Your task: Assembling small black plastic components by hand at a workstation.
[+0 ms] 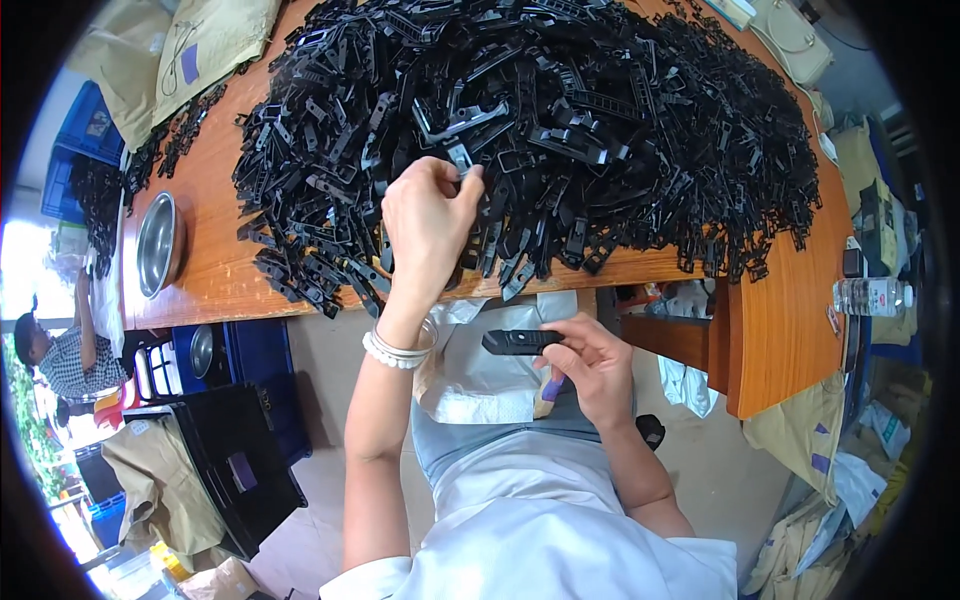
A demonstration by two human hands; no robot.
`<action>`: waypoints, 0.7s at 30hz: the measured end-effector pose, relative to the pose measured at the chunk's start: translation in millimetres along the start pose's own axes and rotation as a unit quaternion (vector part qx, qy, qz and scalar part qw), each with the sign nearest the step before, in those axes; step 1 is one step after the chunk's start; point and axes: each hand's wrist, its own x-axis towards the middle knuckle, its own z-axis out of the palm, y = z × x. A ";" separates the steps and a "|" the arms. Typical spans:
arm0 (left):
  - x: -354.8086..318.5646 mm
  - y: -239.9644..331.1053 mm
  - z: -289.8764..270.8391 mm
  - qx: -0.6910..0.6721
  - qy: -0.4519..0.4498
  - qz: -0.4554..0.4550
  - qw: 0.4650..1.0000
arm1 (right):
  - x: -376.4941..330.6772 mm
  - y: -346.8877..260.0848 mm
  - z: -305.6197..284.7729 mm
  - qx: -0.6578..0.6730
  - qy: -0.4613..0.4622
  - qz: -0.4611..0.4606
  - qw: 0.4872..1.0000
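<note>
A big heap of black plastic parts [620, 130] covers the wooden table before me. My left hand [428, 215] reaches over the near edge of the heap, thumb and fingers pinched on a small shiny dark part [460, 157]. Its fingertips hide some of that part. Closer to my body, my right hand [595, 368] grips one end of a long black plastic piece [520, 342]. This piece points left, held over my lap, apart from the table. A pale bag [480, 375] lies open on my lap below it.
On the table's left stands a metal bowl [158, 245]. A clear bottle [872, 297] is at the right. Black crates [235, 470] and brown sacks [165, 480] stand lower left, more sacks [800, 430] lower right. Another person [70, 355] is at far left.
</note>
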 end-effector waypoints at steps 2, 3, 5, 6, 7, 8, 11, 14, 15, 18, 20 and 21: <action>-4.2 -3.1 -2.5 -0.167 0.036 -0.045 0.984 | 3.3 7.0 -3.9 0.002 0.011 -0.007 1.000; -10.9 -3.0 -7.1 -0.231 0.057 -0.042 0.970 | 3.3 9.3 -4.6 0.003 0.020 -0.013 1.000; -33.7 -5.3 -28.6 -0.336 0.016 -0.126 0.933 | 5.5 9.1 -4.1 0.018 0.016 -0.012 1.000; -44.9 2.4 -35.3 -0.419 -0.015 -0.145 0.896 | 7.7 9.7 -5.8 0.029 0.015 -0.017 0.999; -53.8 4.6 -39.1 -0.469 -0.049 -0.180 0.863 | 8.5 9.9 -8.1 0.029 0.019 -0.014 0.999; -66.2 6.0 -43.8 -0.479 -0.082 -0.184 0.854 | 6.9 8.9 -8.0 0.015 -0.010 -0.058 0.998; -95.8 8.2 -44.1 -0.557 -0.171 -0.233 0.779 | 9.8 -0.2 -6.7 -0.074 -0.059 -0.145 0.985; -103.1 5.6 -46.8 -0.497 -0.231 -0.225 0.806 | 9.0 -7.2 -4.5 -0.185 -0.079 -0.202 0.959; -103.3 7.2 -47.4 -0.452 -0.250 -0.244 0.821 | 9.0 -8.5 -4.2 -0.222 -0.074 -0.213 0.949; -107.8 7.4 -58.8 -0.363 -0.325 -0.177 0.855 | 2.5 -10.8 -3.1 -0.254 -0.051 -0.208 0.943; -111.7 6.3 -59.5 -0.272 -0.333 -0.014 0.903 | -2.0 -8.8 -1.2 -0.255 -0.043 -0.195 0.946; -113.7 7.0 -60.9 -0.272 -0.330 -0.015 0.904 | -2.7 -7.9 0.0 -0.255 -0.034 -0.183 0.949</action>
